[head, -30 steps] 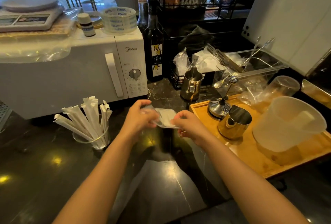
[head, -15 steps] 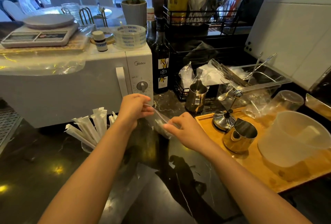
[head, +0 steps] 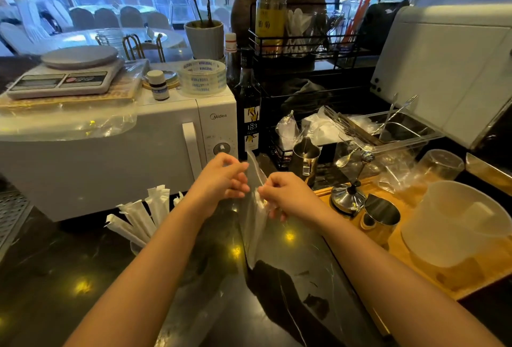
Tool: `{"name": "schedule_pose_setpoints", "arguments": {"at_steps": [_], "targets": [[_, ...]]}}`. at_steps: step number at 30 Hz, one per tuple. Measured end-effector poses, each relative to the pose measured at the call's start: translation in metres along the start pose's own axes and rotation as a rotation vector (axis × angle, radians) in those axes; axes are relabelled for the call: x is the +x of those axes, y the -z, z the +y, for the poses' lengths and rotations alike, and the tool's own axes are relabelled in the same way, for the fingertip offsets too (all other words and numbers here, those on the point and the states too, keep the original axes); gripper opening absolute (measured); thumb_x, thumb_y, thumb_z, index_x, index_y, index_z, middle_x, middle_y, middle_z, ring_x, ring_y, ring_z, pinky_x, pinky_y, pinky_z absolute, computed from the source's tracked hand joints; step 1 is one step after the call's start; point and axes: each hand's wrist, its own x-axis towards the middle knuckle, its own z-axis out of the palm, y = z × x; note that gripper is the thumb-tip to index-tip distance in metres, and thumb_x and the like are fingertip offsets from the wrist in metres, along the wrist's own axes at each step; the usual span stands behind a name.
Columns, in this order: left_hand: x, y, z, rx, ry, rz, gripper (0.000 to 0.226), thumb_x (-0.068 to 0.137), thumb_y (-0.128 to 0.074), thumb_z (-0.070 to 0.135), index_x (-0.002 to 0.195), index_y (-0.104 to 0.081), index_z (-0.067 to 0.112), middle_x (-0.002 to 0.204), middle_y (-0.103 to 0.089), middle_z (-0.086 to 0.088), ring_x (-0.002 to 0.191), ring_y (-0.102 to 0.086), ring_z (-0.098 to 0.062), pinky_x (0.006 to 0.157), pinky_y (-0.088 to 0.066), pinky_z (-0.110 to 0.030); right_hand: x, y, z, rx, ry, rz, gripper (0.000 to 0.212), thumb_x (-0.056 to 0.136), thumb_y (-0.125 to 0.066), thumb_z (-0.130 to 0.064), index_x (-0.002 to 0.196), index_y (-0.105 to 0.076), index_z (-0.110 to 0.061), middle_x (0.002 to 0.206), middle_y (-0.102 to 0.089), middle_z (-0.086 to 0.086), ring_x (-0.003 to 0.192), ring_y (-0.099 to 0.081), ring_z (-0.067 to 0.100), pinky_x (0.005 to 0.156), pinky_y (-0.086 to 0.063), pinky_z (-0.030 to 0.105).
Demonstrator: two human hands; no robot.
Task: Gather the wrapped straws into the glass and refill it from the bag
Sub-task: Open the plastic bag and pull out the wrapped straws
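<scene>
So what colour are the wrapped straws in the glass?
White paper wrappers, clearest in the head view.

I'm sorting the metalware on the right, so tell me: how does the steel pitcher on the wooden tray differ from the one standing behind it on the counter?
The steel pitcher on the wooden tray sits on the wooden tray; the pitcher on the counter stands on the dark counter before the black rack. The tray one lies nearer the camera and looks wider, its open mouth showing; the counter one looks taller and narrower. Both are shiny, upright and untouched by either hand.

glass (head: 135, 248) mostly hidden behind left forearm, bag (head: 253, 224) contents unclear
</scene>
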Motion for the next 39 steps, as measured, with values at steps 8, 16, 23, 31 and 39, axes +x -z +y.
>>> {"name": "schedule_pose_setpoints", "arguments": {"at_steps": [8, 16, 23, 31, 39], "targets": [[-0.008, 0.002, -0.002, 0.239, 0.005, -0.212, 0.036, 0.089, -0.046, 0.038, 0.081, -0.063, 0.007, 0.048, -0.054, 0.0, 0.045, -0.052, -0.01, 0.053, -0.045, -0.022, 0.008, -0.009, -0.008, 0.15, -0.01, -0.133, 0.019, 0.088, -0.047, -0.01, 0.073, -0.055, -0.017, 0.063, -0.057, -0.001, 0.049, -0.055, 0.005, 0.04, -0.041, 0.013], [-0.003, 0.01, -0.014, 0.203, 0.074, -0.273, 0.037, 0.089, -0.046, 0.038, 0.077, -0.065, 0.008, 0.059, -0.058, -0.006, 0.05, -0.053, -0.012, 0.051, -0.047, -0.019, 0.015, -0.014, -0.003, 0.301, -0.053, -0.264, 0.019, 0.088, -0.054, -0.016, 0.072, -0.063, -0.018, 0.064, -0.059, 0.0, 0.051, -0.055, 0.004, 0.045, -0.04, 0.012], [0.006, 0.014, -0.018, 0.085, 0.119, -0.343, 0.042, 0.091, -0.041, 0.038, 0.065, -0.061, 0.013, 0.042, -0.056, 0.003, 0.041, -0.052, -0.008, 0.046, -0.044, -0.018, 0.023, -0.017, 0.006, 0.412, -0.09, -0.266, 0.021, 0.089, -0.053, -0.023, 0.07, -0.061, -0.019, 0.067, -0.06, 0.0, 0.051, -0.055, 0.003, 0.045, -0.039, 0.012], [0.014, 0.013, -0.022, 0.058, 0.146, -0.361, 0.046, 0.092, -0.037, 0.038, 0.063, -0.059, 0.011, 0.048, -0.055, -0.003, 0.041, -0.052, -0.011, 0.044, -0.046, -0.019, 0.027, -0.017, 0.011, 0.431, -0.126, -0.258, 0.026, 0.09, -0.05, -0.029, 0.069, -0.058, -0.018, 0.065, -0.056, 0.001, 0.05, -0.053, 0.004, 0.044, -0.04, 0.012], [0.017, 0.013, -0.026, 0.002, 0.171, -0.362, 0.045, 0.095, -0.031, 0.036, 0.065, -0.054, 0.01, 0.045, -0.054, -0.002, 0.039, -0.053, -0.011, 0.044, -0.047, -0.019, 0.03, -0.017, 0.013, 0.427, -0.134, -0.244, 0.029, 0.092, -0.047, -0.028, 0.068, -0.058, -0.015, 0.059, -0.051, 0.002, 0.047, -0.05, 0.005, 0.042, -0.038, 0.013]]}}
